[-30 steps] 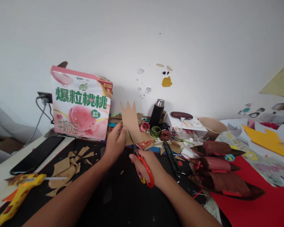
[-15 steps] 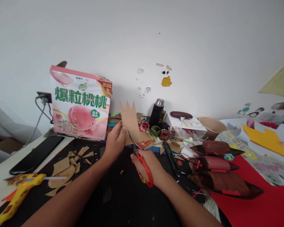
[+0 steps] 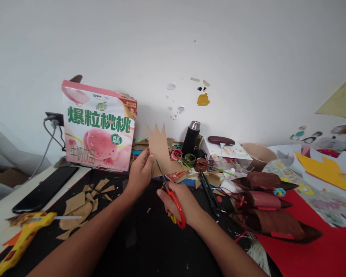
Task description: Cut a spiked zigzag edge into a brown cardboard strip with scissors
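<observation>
Little had shifted: left hand [image 3: 141, 169] pinched pronged cardboard [image 3: 159, 144]; right hand [image 3: 188, 200] gripped scissors [image 3: 178, 204], far blade tips [image 3: 157, 161] indistinct.

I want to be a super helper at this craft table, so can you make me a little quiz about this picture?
1. True or false: the right hand holds the red-handled scissors.
2. How many pointed tips are there along the top edge of the cardboard piece in the left hand?
3. Which of these lies in the left half of the picture?
A) the utility knife
B) the yellow glue gun
C) the beige bowl

Key:
1. True.
2. Three.
3. B.
</observation>
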The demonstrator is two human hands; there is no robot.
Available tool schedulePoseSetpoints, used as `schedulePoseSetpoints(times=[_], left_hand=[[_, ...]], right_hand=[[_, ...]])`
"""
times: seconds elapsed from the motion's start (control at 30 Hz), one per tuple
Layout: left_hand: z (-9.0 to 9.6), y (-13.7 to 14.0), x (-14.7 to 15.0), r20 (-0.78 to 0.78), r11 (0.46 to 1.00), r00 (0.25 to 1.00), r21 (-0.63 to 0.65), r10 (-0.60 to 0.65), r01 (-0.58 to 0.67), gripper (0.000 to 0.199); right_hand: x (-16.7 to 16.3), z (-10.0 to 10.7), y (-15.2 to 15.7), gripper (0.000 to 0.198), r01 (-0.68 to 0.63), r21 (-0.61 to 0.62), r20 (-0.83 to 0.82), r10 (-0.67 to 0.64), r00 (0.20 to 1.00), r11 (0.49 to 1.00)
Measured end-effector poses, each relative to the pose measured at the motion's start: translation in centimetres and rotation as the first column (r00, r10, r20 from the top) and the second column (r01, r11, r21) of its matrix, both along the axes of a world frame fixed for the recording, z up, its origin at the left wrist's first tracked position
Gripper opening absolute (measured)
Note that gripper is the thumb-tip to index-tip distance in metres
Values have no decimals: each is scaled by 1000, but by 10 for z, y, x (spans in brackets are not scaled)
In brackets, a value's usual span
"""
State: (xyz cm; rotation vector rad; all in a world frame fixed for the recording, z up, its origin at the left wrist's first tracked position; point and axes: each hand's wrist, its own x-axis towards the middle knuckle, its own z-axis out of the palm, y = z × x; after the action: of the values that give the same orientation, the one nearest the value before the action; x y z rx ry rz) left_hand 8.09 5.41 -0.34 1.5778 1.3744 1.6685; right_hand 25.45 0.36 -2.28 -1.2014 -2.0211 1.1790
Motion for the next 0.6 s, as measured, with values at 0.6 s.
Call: schedulePoseSetpoints(times=[0.6], left_hand=[[-4,3,-2,5,998,998,-16,-59,60,46]], right_hand=[[-1,5,0,48,-19,-181,-156,-10,988,983]])
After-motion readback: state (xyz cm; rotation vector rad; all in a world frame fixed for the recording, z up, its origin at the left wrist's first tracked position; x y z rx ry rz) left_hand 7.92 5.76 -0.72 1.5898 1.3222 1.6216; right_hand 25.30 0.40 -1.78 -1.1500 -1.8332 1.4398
